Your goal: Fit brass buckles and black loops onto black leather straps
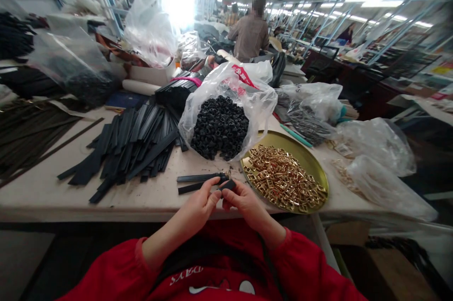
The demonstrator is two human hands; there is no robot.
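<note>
My left hand and my right hand meet near the table's front edge, both closed on a short black strip. Just beyond my left fingers, two black strips lie side by side, with small metal pieces near their right ends. An open plastic bag holding small black loops stands behind my hands. To the right, a gold-coloured round tray holds a heap of gold metal buckles. A pile of black strips is spread on the left.
Long dark strips cover the table's far left. Clear plastic bags lie at the right, beside a teal tool. A blue book lies behind the strip pile. Farther back, a person in brown faces away.
</note>
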